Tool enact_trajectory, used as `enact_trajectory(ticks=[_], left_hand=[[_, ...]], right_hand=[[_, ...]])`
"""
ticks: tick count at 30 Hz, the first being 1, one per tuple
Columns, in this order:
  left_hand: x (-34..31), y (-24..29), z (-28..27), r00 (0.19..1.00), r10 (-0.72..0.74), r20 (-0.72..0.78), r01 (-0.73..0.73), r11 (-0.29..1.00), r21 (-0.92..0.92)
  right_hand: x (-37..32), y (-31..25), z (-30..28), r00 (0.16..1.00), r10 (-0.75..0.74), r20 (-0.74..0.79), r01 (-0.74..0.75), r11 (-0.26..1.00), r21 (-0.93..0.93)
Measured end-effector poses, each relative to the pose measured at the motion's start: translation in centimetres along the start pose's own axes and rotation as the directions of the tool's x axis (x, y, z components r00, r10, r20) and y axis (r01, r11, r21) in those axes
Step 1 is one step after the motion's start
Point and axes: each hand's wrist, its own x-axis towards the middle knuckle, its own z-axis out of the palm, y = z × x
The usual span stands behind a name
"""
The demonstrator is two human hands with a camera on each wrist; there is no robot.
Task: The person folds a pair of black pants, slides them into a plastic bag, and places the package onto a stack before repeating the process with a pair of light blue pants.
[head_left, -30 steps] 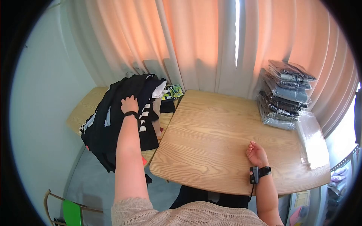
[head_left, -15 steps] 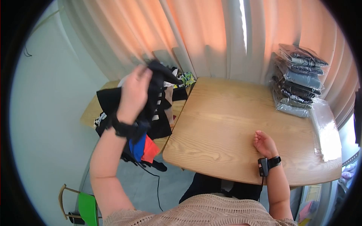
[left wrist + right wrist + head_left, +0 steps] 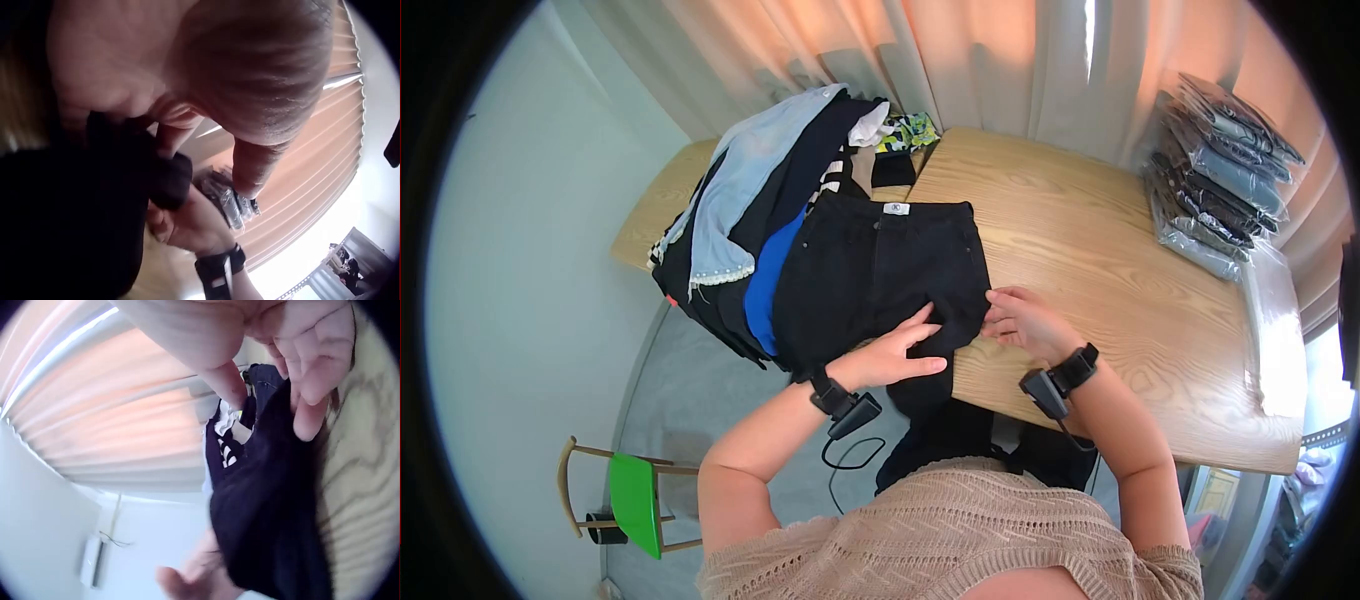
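Head: black trousers flat across desk left edge, legs over near edge; left hand presses them, fingers straight, spread; right hand pinches their edge.
Left wrist: straight fingers on trousers.
Right wrist: thumb, fingers nip trousers edge.

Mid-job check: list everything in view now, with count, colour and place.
pants: one, black, spread on table's left end
clothes pile: one, black, blue, pale blue, on side table
packed garments: one stack, grey-black, table's far right
plastic bags: one pile, clear, table's right edge
table: one, light wood
side table: one, light wood, left
chair: one, green, floor left
curtains: peach, behind tables
left hand: flat on pants
right hand: pinches pants' edge
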Motion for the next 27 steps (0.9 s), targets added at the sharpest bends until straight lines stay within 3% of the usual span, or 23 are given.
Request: enact_trajectory(ticks=[1,2,3,4,6,7,8,9,11,14,17,20,21,23,24,27], left_hand=[[0.2,0.0,-1.2,1.000,0.001,-0.001,-0.001,1.000,0.007],[0.6,0.1,-2.9,0.995,-0.058,0.078,0.069,0.987,-0.148],[1.1,0.4,-4.8,0.981,-0.103,0.164,0.148,0.944,-0.294],[1.4,1.4,-6.6,0.972,-0.227,0.055,0.231,0.904,-0.358],[2.4,-0.7,-10.1,0.946,-0.172,-0.276,0.104,0.964,-0.246],[3.2,-3.4,-11.7,0.849,-0.126,-0.514,0.124,0.992,-0.037],[3.7,-5.3,-13.4,0.749,0.058,-0.660,0.201,0.929,0.309],[4.2,-8.1,-15.1,0.706,0.128,-0.697,0.325,0.815,0.480],[5.2,-9.6,-16.4,0.700,-0.011,-0.714,0.468,0.762,0.447],[6.8,-9.4,-16.2,0.646,-0.049,-0.761,0.572,0.692,0.441],[7.8,-8.7,-16.0,0.675,-0.124,-0.728,0.578,0.702,0.416],[8.6,-11.2,-16.2,0.790,-0.063,-0.610,0.426,0.772,0.473],[8.7,-10.6,-16.3,0.794,-0.046,-0.607,0.413,0.773,0.482],[8.1,-7.9,-16.6,0.779,0.090,-0.621,0.190,0.910,0.370],[6.7,-3.4,-16.1,0.799,0.057,-0.599,0.138,0.951,0.275],[2.7,1.8,-15.6,0.751,0.231,-0.618,0.032,0.923,0.383]], right_hand=[[0.6,-0.5,0.6,0.995,0.024,-0.101,-0.035,0.993,-0.110],[1.3,-0.8,0.8,0.995,0.020,-0.099,-0.030,0.994,-0.105],[2.1,-0.9,0.9,0.993,-0.018,-0.120,-0.017,0.958,-0.287],[2.6,-1.0,0.9,0.989,-0.058,-0.135,-0.011,0.888,-0.460],[2.9,-0.7,1.2,0.984,-0.114,-0.137,0.033,0.872,-0.489],[2.9,-0.6,1.4,0.976,-0.170,-0.138,0.075,0.852,-0.518],[2.9,-0.7,1.4,0.976,-0.171,-0.138,0.076,0.853,-0.517],[2.7,-0.9,1.4,0.977,-0.154,-0.144,0.057,0.851,-0.522],[2.7,-0.9,1.4,0.977,-0.143,-0.156,0.041,0.852,-0.523],[2.5,-0.7,1.1,0.977,-0.157,-0.147,0.063,0.862,-0.504],[2.1,-0.8,1.4,0.976,-0.151,-0.157,0.055,0.868,-0.494],[2.1,-1.0,1.2,0.976,-0.167,-0.142,0.056,0.814,-0.578],[2.1,-0.8,1.1,0.983,-0.139,-0.120,0.046,0.816,-0.576],[2.2,-1.0,0.6,0.987,-0.125,-0.101,0.045,0.819,-0.572],[2.1,-0.9,0.3,0.993,-0.096,-0.074,0.040,0.835,-0.548],[1.6,-0.4,0.1,0.996,-0.082,-0.038,0.053,0.874,-0.483]])
